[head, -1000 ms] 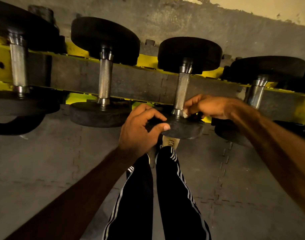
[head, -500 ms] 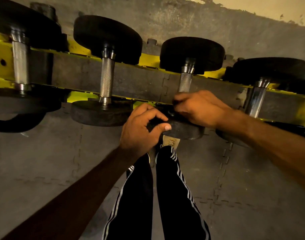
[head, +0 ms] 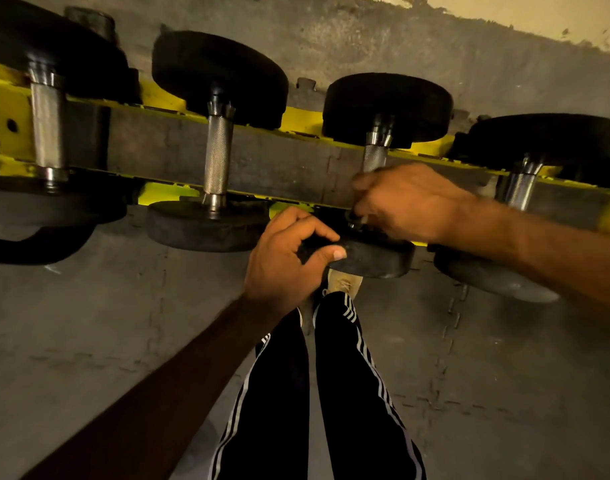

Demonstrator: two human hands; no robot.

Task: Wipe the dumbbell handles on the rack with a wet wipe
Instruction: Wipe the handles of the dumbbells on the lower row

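Observation:
Several black-headed dumbbells lie across a yellow rack (head: 298, 117). My right hand (head: 407, 202) curls round the lower part of the third dumbbell's knurled steel handle (head: 374, 157). Only the top of that handle shows above my fingers. No wet wipe is visible; my right hand would hide any wipe under it. My left hand (head: 283, 261) grips the left edge of the same dumbbell's near head (head: 376, 259), thumb on the rim and fingers on top.
Other handles show to the left (head: 218, 157), far left (head: 49, 133) and right (head: 521, 190). A dark curved bar (head: 37, 244) hangs below the rack at left. My legs in striped black trousers (head: 331, 393) stand on grey floor mats (head: 89, 323).
My right hand has moved from pinching the near end of the handle to wrapping round it a little higher. The white bit of wipe at its fingertips is now hidden. My left hand stays put.

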